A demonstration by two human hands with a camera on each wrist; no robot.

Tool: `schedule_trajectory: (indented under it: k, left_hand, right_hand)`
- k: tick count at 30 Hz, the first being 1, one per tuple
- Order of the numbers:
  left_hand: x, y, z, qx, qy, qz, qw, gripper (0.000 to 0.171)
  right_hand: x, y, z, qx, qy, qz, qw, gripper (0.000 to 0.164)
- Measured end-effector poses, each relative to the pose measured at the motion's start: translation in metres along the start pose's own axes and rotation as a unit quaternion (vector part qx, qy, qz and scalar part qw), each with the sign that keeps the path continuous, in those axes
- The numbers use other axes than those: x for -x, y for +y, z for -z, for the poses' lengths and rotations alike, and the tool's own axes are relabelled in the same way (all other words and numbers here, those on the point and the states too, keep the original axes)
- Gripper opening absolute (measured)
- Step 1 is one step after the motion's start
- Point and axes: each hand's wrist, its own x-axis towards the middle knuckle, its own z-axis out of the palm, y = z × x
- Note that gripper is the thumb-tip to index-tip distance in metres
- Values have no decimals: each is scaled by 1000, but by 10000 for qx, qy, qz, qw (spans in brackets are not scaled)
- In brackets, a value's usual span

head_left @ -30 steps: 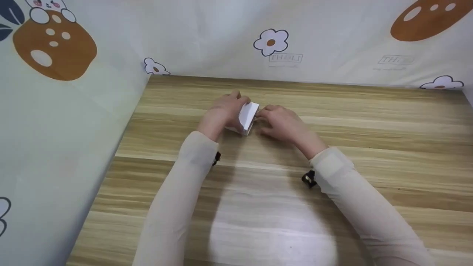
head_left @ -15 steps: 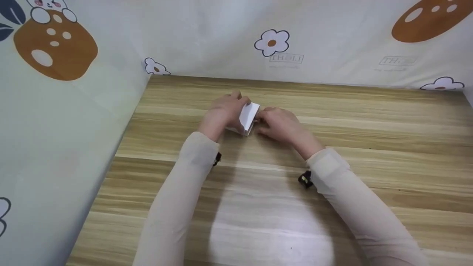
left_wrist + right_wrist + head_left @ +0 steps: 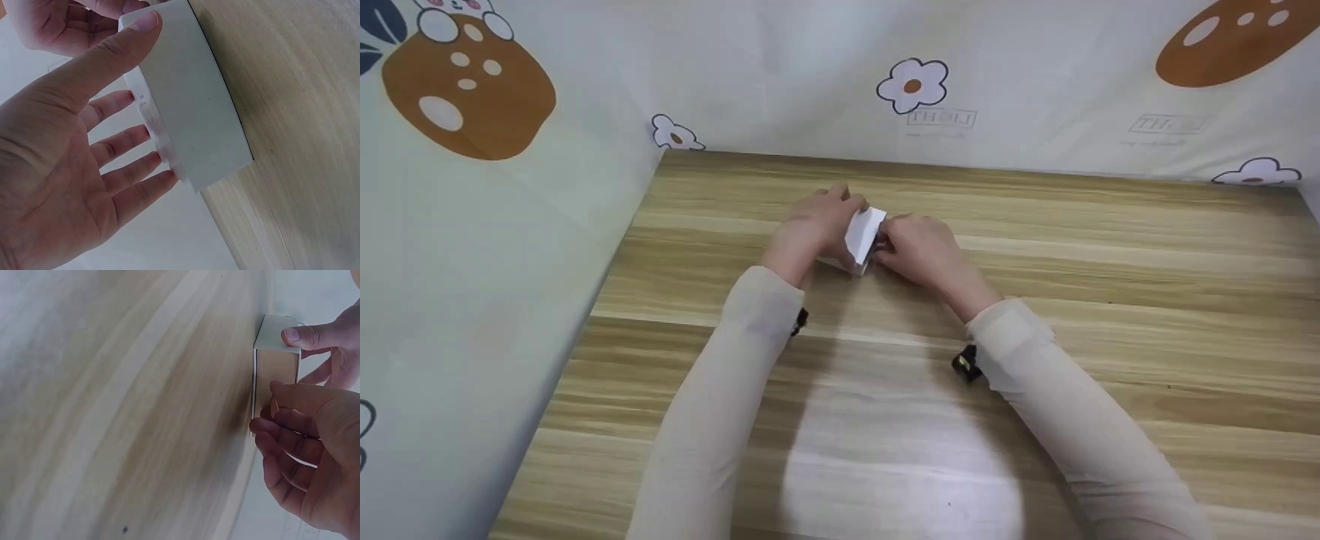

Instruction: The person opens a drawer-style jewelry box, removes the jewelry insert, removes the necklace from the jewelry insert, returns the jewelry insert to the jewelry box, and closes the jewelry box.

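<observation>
Around a white oblong cardboard box [image 3: 191, 101], the left hand [image 3: 821, 221] gripped, seemingly to steady it; the right hand [image 3: 924, 246] curled at its end, hold unclear.

A wood-grain table [image 3: 1110, 375] is stretching out broadly, its pale and darker brown bands running from side to side. Toward its far edge, left of the middle, a white box [image 3: 865, 234] is resting on the wood. Nearer the front, a bright patch of light [image 3: 904, 480] is gleaming, and a few dark specks [image 3: 125, 529] are dotting the surface.

Wooden table [image 3: 885, 360]; flowered, seemingly cloth backdrop [image 3: 810, 82].
</observation>
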Motion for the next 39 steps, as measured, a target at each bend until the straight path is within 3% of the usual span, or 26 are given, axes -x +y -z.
schedule_trajectory:
  k: [17,24,39]
  left_hand:
    - [-2,0,0,-132,-52,9,9999,87]
    - [-1,0,0,-165,-56,17,9998,89]
    - [1,1,-1,58,16,18,10000,89]
  right_hand:
    - [-4,-12,-5,526,361,-361,9973,21]
    - [-4,-16,-11,1124,777,-270,9903,24]
    - [-5,-16,-12,1218,485,-361,9907,22]
